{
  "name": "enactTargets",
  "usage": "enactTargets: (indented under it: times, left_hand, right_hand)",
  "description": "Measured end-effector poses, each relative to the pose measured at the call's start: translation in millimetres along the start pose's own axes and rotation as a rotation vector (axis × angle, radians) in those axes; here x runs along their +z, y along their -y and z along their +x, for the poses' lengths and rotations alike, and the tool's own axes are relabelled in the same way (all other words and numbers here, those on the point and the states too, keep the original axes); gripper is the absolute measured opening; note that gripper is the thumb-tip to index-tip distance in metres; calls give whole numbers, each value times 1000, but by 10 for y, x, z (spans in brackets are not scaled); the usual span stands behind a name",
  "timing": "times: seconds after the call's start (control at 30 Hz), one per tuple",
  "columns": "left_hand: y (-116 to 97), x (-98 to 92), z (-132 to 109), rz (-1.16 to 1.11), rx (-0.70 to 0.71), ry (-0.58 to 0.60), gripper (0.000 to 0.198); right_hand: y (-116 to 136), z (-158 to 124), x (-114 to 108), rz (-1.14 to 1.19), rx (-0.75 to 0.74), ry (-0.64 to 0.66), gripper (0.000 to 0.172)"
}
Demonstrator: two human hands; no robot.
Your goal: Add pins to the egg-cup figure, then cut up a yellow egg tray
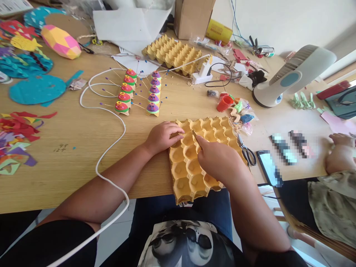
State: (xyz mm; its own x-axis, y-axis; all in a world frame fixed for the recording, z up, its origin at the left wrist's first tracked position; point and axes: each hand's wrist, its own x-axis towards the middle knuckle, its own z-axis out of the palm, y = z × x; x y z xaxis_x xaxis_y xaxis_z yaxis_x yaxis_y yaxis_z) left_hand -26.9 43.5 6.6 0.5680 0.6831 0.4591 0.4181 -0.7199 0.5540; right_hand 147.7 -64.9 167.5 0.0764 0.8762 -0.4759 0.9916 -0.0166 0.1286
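A yellow pulp egg tray (182, 183) lies in front of me, its near edge jutting past the table edge. My left hand (164, 137) grips the tray's far left side, with thumb and fingers over the rim. My right hand (215, 157) is closed round a knife (194, 134). Only the short blade shows, its tip against the tray among the cups; the handle is hidden in my fist. Beside the tray's right edge lie scissors (247, 151). Beyond the tray stand two decorated egg-carton strips, one red and green (126, 91), one purple (154, 94), with stick feelers.
A white cable (97, 163) loops across the table on my left to a power strip (202, 76). Another egg tray (172, 55) sits at the back. A fan (289, 79), a red cup (224, 103) and a phone (269, 167) are on the right, near another person's arm (340, 154).
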Motion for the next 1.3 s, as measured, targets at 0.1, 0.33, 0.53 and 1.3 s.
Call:
enactTargets:
  times: [0.1, 0.33, 0.53, 1.3]
  left_hand:
    - [-7, -2, -4, -1, -12, 5, 25]
    - [-3, 4, -6, -6, -35, 12, 23]
    - [-8, 0, 2, -7, -22, 7, 26]
    - [-42, -18, 12, -17, -47, 7, 28]
  right_hand:
    - [-71, 57, -116, 68, -24, 57, 59]
    - [-33, -104, -56, -39, -1, 12, 62]
    - [-20, -122, 177, -83, 3, -26, 67]
    - [34, -112, 100, -89, -21, -50, 65]
